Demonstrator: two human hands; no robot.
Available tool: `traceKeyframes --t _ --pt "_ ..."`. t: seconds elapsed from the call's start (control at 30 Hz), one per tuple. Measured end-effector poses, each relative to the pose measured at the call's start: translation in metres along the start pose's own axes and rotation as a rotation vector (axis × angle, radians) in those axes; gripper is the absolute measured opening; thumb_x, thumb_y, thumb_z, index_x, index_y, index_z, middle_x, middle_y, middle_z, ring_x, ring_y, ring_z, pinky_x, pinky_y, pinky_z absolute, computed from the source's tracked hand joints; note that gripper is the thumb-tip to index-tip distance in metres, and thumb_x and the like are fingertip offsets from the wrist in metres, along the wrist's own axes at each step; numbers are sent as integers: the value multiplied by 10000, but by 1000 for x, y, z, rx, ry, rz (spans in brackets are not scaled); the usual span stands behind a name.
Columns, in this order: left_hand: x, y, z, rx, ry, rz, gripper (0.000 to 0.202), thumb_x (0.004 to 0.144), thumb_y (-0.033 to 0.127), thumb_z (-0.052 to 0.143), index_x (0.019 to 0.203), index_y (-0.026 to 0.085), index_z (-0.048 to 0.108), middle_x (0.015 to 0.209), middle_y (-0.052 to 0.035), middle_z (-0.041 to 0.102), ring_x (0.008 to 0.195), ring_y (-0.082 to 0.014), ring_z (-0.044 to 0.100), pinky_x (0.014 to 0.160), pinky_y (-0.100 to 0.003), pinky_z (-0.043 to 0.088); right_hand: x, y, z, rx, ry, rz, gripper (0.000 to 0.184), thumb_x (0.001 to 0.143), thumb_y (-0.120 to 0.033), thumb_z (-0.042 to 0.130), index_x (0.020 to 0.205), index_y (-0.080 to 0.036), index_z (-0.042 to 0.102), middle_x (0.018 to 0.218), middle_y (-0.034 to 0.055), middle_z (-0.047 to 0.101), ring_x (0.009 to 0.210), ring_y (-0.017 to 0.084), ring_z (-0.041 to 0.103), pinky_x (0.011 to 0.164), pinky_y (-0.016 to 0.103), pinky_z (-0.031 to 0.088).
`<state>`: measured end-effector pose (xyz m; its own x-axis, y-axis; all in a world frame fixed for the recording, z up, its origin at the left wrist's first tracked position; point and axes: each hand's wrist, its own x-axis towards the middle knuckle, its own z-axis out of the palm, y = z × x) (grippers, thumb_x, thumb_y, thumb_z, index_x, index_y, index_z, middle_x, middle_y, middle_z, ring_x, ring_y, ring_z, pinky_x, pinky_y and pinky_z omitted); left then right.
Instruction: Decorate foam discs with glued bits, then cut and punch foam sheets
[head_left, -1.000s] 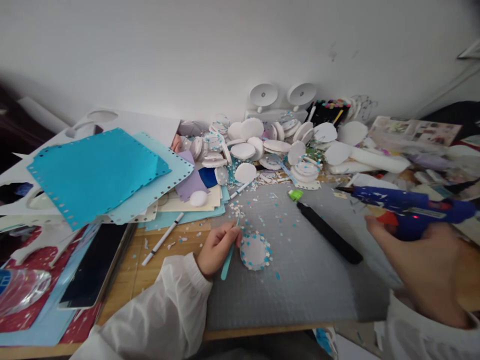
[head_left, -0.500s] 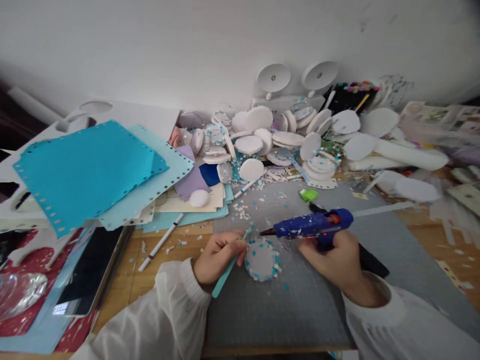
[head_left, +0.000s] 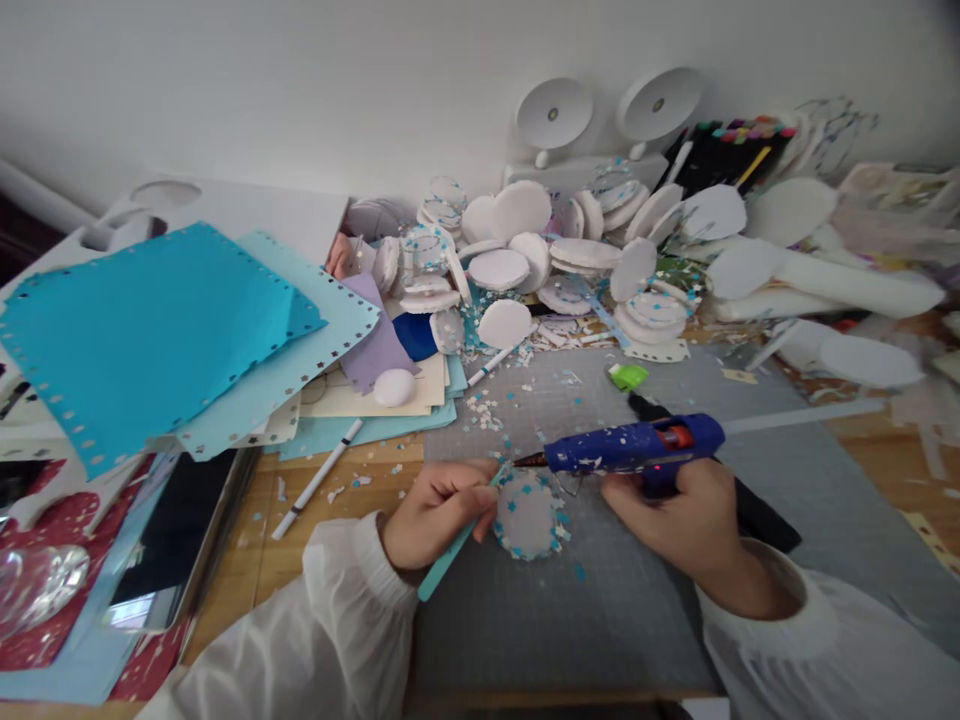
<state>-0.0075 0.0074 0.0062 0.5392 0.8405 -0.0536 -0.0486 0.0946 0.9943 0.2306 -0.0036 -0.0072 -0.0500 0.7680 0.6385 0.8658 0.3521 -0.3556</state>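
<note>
The fingers of my left hand are closed in a pinch around a slim, flat, teal-coloured stick-like tool, gripping it near its upper end, I'd judge because that steadies the fine tip where I'm looking. The lower end slants out below my palm toward me, clear of the round white disc edged with small blue and white stars. That disc lies flat on the grey gridded cutting mat, just beside my left fingers, centred before me, probably so both hands can get at its rim.

The fingers of my right hand are wrapped around the handle of a blue plastic glue gun. I hold it almost level from the right, its dark nozzle pointing left over the disc's far edge, close to the teal tip; whether they touch I cannot tell. Coming in from opposite sides seems to keep my hands apart.

The long black tool lies partly hidden behind the gun. Loose stars are scattered beyond my left hand, seemingly kept within easy reach.
</note>
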Motion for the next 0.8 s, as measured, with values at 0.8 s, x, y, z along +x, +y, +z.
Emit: traceKeyframes --t 0.8 --pt "1 0 1 11 -6 21 573 836 570 509 413 187 453 491 -11 429 519 -135 399 550 -279 323 -1 1 1 -9 4 -35 370 697 -270 561 452 -254 284 348 -75 326 289 77 329 354 244 261"
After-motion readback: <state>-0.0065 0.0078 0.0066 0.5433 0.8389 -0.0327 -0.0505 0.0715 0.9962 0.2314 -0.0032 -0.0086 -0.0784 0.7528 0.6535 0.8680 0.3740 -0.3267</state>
